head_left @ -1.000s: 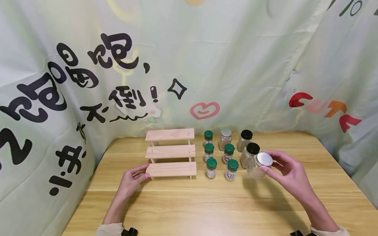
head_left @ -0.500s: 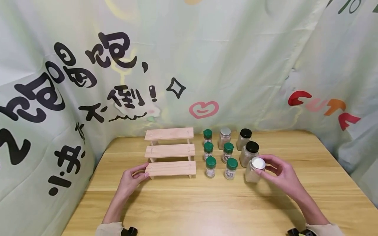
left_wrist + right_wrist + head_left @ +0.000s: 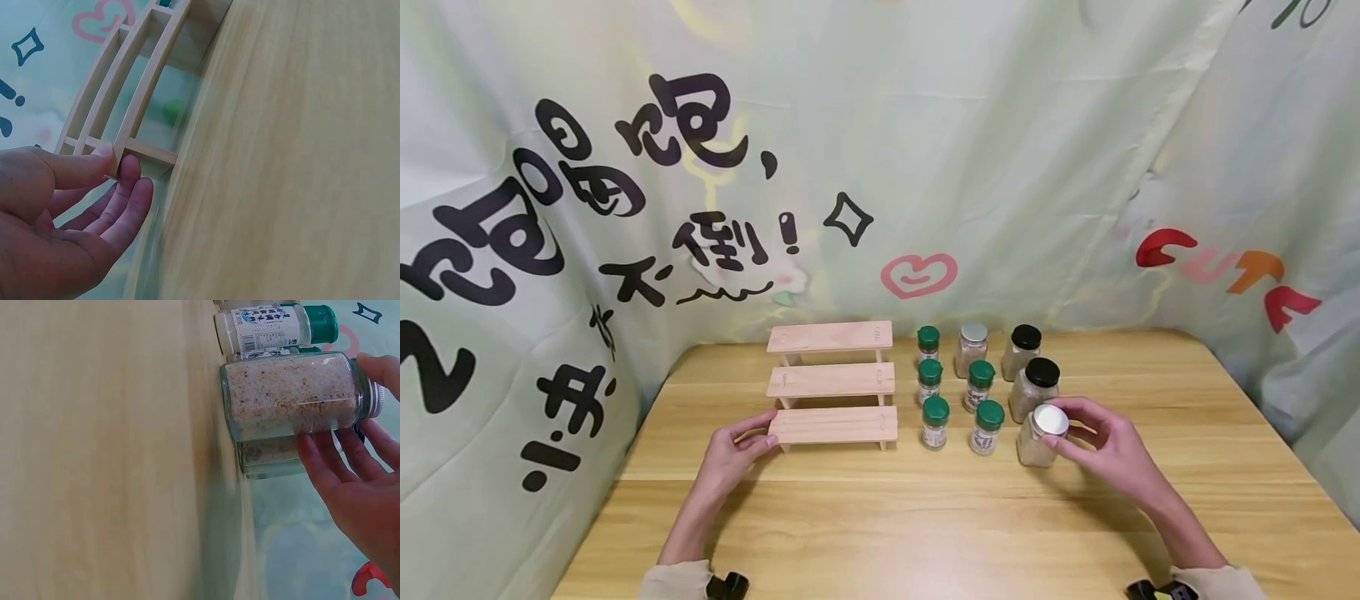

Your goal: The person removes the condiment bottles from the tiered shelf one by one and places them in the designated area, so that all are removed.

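Observation:
A three-step wooden shelf rack (image 3: 831, 381) stands at the middle-left of the table. My left hand (image 3: 732, 452) pinches the left end of its lowest step; in the left wrist view the thumb and fingers (image 3: 127, 206) meet at that board's corner. At the right, my right hand (image 3: 1108, 442) holds a glass jar (image 3: 1036, 450) near its silver lid. The right wrist view shows pinkish, speckled grains in this jar (image 3: 290, 394), its base at the tabletop. Just behind it is a black-lidded jar (image 3: 1030, 396).
Between the rack and the held jar stand several small green-capped bottles (image 3: 934, 429). Another silver-lidded jar (image 3: 972, 354) and a second black-lidded jar (image 3: 1019, 358) are at the back. A printed cloth (image 3: 1037, 167) hangs behind the wooden table (image 3: 880, 525).
The silver-lidded jar has come down and left in my right hand, from above the table to its surface, in front of the black-lidded jars. My left hand stays at the rack.

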A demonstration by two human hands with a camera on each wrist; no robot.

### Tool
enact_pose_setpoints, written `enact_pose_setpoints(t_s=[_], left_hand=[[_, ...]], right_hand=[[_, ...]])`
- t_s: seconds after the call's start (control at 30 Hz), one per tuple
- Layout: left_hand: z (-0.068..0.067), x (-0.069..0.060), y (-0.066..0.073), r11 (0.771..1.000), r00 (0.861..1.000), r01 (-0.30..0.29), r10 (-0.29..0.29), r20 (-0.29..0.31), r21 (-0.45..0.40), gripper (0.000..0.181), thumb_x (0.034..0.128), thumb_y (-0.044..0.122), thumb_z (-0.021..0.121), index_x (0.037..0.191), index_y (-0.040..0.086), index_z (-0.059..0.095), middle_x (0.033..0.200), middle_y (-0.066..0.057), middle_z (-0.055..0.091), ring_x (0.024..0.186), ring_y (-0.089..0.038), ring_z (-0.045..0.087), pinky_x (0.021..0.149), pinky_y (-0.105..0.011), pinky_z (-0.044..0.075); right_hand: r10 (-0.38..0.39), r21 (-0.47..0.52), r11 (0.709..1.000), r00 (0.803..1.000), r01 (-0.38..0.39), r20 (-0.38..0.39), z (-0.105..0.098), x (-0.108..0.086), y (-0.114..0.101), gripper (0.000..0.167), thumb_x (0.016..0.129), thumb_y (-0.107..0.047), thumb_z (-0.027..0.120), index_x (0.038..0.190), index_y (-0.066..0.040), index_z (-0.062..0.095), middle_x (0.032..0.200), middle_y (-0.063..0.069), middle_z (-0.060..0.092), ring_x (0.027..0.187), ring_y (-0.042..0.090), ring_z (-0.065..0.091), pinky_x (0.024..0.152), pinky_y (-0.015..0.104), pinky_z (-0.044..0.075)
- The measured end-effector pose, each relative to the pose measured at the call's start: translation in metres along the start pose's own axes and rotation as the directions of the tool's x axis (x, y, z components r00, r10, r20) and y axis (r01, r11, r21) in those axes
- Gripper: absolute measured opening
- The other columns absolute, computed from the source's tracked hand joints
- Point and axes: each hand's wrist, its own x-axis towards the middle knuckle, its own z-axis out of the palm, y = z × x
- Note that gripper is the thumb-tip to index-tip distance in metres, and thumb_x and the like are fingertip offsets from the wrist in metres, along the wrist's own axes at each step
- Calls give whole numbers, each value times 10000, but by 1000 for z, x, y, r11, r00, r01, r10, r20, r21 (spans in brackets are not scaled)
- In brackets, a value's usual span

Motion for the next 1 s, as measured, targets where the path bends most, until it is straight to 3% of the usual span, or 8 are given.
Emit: enact_pose_setpoints(t_s=[0.33, 0.53, 0.8, 1.0], left_hand=[[-1, -2, 2, 1000, 1000, 17, -17, 2, 7, 440, 947, -8, 718, 1372, -53, 616, 1435, -233, 571, 1057, -168, 701, 873, -282, 594], [-2, 0, -1, 1000, 1000, 4, -4, 13, 21, 451, 948, -7, 717, 1381, -60, 604, 1414, -270, 573, 1082, -228, 700, 879, -291, 594], [-7, 2, -4, 996, 998, -40, 35, 54, 86, 479, 947, 29, 733, 1398, -51, 592, 1351, -294, 596, 1090, -260, 696, 872, -262, 590], [-17, 1, 1, 982, 994, -103, 98, 39, 157, 478, 1017, 150, 671, 1432, -54, 552, 1311, -273, 620, 1088, -273, 675, 886, -291, 593]], right_hand=[[5, 30, 1000, 999, -6, 41, -2, -1, -2, 410, 873, 76, 770, 1252, 95, 615, 1169, 133, 671, 1045, 156, 676, 893, 245, 581], [5, 40, 999, 998, -8, 61, -4, 1, -1, 421, 883, 65, 765, 1274, 92, 612, 1187, -42, 679, 1062, 60, 661, 897, 217, 571], [7, 36, 999, 998, -9, 55, -11, -2, -8, 407, 923, 56, 726, 1315, 51, 616, 1257, 53, 676, 1119, 70, 653, 932, 222, 555], [-18, -22, 1000, 999, 17, -41, -26, 0, -16, 307, 982, 42, 652, 1289, 30, 634, 1236, 147, 676, 1142, 94, 652, 936, 185, 536]])
